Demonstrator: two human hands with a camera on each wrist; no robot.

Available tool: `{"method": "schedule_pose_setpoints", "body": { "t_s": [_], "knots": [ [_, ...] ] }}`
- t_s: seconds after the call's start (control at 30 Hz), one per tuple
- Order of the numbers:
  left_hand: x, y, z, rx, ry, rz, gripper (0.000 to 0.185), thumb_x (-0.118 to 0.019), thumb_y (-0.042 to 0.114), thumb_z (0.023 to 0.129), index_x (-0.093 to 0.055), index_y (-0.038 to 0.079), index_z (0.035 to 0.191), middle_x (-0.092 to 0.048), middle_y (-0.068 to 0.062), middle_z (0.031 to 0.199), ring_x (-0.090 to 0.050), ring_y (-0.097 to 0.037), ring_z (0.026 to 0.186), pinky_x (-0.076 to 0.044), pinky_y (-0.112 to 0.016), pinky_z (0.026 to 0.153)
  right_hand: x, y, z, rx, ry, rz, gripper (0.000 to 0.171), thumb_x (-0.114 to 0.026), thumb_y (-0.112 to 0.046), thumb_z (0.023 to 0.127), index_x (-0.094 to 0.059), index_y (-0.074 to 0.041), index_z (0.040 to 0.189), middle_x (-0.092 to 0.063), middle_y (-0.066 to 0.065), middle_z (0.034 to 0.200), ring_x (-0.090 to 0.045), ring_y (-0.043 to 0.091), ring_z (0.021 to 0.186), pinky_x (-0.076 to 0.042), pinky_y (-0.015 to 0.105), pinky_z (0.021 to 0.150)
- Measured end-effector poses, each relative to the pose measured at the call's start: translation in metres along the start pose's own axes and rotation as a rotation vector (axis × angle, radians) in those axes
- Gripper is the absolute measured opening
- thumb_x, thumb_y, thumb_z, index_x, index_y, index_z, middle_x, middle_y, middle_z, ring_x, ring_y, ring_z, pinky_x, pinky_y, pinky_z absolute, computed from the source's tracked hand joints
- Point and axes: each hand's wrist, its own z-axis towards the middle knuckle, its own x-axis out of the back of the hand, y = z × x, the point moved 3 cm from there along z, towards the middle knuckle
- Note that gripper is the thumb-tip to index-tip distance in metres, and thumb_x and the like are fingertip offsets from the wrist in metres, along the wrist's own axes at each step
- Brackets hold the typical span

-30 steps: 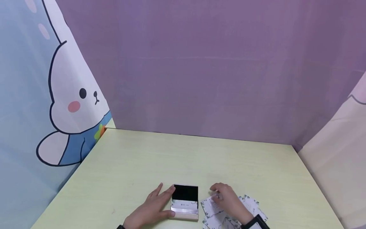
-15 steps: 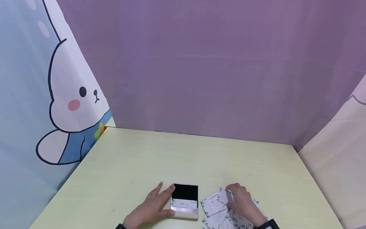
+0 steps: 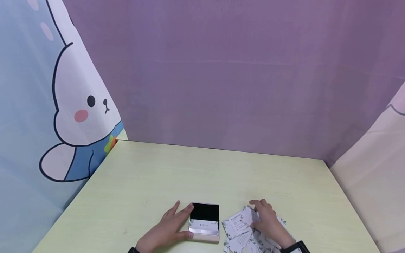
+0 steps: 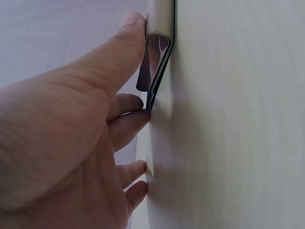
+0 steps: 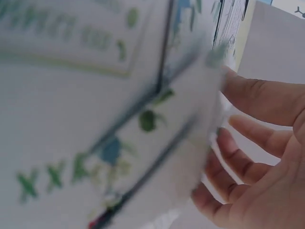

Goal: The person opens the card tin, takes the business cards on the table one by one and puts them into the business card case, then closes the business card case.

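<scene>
An open card case [image 3: 204, 225] with a black inner lid lies near the front edge of the pale green table [image 3: 205, 175]. My left hand [image 3: 167, 230] rests against its left side with straight fingers, index on the lid and thumb at the near corner. In the left wrist view the thumb of that left hand [image 4: 71, 143] presses on the case's rim [image 4: 159, 28]. My right hand [image 3: 269, 221] lies on a loose spread of white leaf-printed cards [image 3: 237, 232] to the right of the case. Its fingers [image 5: 257, 143] curl at the edge of the top card [image 5: 95, 95].
A purple backdrop [image 3: 221, 88] closes off the far edge of the table. A curtain with a cartoon rabbit [image 3: 72, 105] hangs along the left side. Pale cloth [image 3: 373, 182] hangs on the right. Bare tabletop stretches beyond the hands.
My right hand moved from just beside the case rightward onto the spread of cards and settled there. The left hand and the case have not moved.
</scene>
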Motion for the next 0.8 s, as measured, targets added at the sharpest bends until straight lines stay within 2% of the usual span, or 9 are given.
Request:
{"method": "schedule_pose_setpoints", "body": {
  "t_s": [0.1, 0.2, 0.33, 0.43, 0.53, 0.57, 0.6, 0.77, 0.8],
  "knots": [
    [0.003, 0.004, 0.0, 0.011, 0.001, -0.027, 0.103, -0.047, 0.081, 0.065, -0.008, 0.031, 0.147, -0.004, 0.017, 0.154, 0.013, -0.03, 0.141, 0.035, -0.039, 0.1, 0.009, -0.008, -0.004, 0.026, 0.031, -0.009, 0.072, -0.082, -0.012, 0.059, -0.052, -0.011, 0.123, -0.049, 0.001, 0.099, -0.045, 0.014, 0.085, -0.037, 0.033, 0.066],
    [0.003, 0.005, 0.0, 0.009, 0.005, -0.032, 0.104, -0.048, 0.08, 0.065, -0.009, 0.031, 0.147, -0.006, 0.015, 0.154, 0.013, -0.03, 0.141, 0.035, -0.04, 0.1, 0.02, -0.018, -0.008, 0.047, 0.063, 0.038, 0.059, -0.08, -0.006, 0.061, -0.058, -0.007, 0.116, -0.048, 0.002, 0.097, -0.047, 0.013, 0.083, -0.038, 0.033, 0.066],
    [-0.003, 0.0, 0.002, -0.009, -0.002, 0.044, 0.104, -0.045, 0.082, 0.065, -0.008, 0.031, 0.147, -0.005, 0.015, 0.154, 0.012, -0.031, 0.141, 0.038, -0.034, 0.096, 0.02, -0.014, -0.004, 0.12, 0.136, 0.122, 0.039, -0.074, 0.003, 0.065, -0.063, -0.009, 0.101, -0.049, 0.0, 0.094, -0.051, 0.013, 0.084, -0.048, 0.035, 0.068],
    [-0.007, -0.005, 0.002, -0.016, -0.01, 0.085, 0.104, -0.042, 0.083, 0.065, -0.006, 0.031, 0.147, -0.002, 0.016, 0.154, 0.012, -0.032, 0.141, 0.039, -0.032, 0.094, -0.006, 0.018, 0.013, 0.227, 0.17, 0.205, 0.034, -0.067, 0.005, 0.073, -0.062, -0.015, 0.099, -0.053, -0.002, 0.096, -0.055, 0.011, 0.089, -0.052, 0.03, 0.076],
    [-0.009, -0.006, 0.003, -0.011, -0.015, 0.064, 0.104, -0.044, 0.083, 0.065, -0.006, 0.031, 0.147, -0.001, 0.017, 0.154, 0.012, -0.032, 0.141, 0.039, -0.032, 0.094, -0.029, 0.046, 0.03, 0.303, 0.184, 0.287, 0.035, -0.064, 0.003, 0.079, -0.06, -0.021, 0.104, -0.058, -0.005, 0.1, -0.057, 0.009, 0.094, -0.052, 0.026, 0.079],
    [-0.009, -0.006, 0.003, -0.01, -0.017, 0.055, 0.104, -0.044, 0.082, 0.065, -0.006, 0.031, 0.147, -0.001, 0.017, 0.154, 0.013, -0.032, 0.141, 0.039, -0.032, 0.094, -0.051, 0.069, 0.042, 0.362, 0.189, 0.33, 0.033, -0.059, 0.002, 0.083, -0.059, -0.02, 0.108, -0.059, -0.004, 0.104, -0.057, 0.009, 0.098, -0.051, 0.025, 0.083],
    [-0.008, -0.006, 0.002, -0.011, -0.015, 0.05, 0.104, -0.044, 0.082, 0.065, -0.006, 0.031, 0.147, -0.002, 0.016, 0.154, 0.013, -0.032, 0.141, 0.039, -0.032, 0.094, -0.06, 0.08, 0.048, 0.404, 0.204, 0.35, 0.032, -0.058, -0.001, 0.085, -0.058, -0.018, 0.111, -0.059, -0.003, 0.106, -0.057, 0.009, 0.099, -0.051, 0.022, 0.082],
    [-0.001, -0.002, 0.001, -0.02, -0.002, 0.067, 0.104, -0.043, 0.082, 0.066, -0.006, 0.03, 0.148, -0.005, 0.014, 0.155, 0.012, -0.032, 0.141, 0.039, -0.033, 0.095, -0.078, 0.097, 0.064, 0.42, 0.268, 0.406, 0.031, -0.06, -0.014, 0.087, -0.055, -0.024, 0.116, -0.058, -0.008, 0.109, -0.057, 0.007, 0.096, -0.052, 0.018, 0.078],
    [0.001, -0.001, 0.001, -0.021, 0.002, 0.062, 0.104, -0.043, 0.082, 0.066, -0.006, 0.03, 0.148, -0.005, 0.013, 0.155, 0.011, -0.033, 0.141, 0.038, -0.033, 0.095, -0.065, 0.081, 0.057, 0.391, 0.271, 0.396, 0.033, -0.063, -0.01, 0.084, -0.057, -0.021, 0.115, -0.059, -0.005, 0.107, -0.058, 0.01, 0.093, -0.053, 0.02, 0.075]
  ]
}}
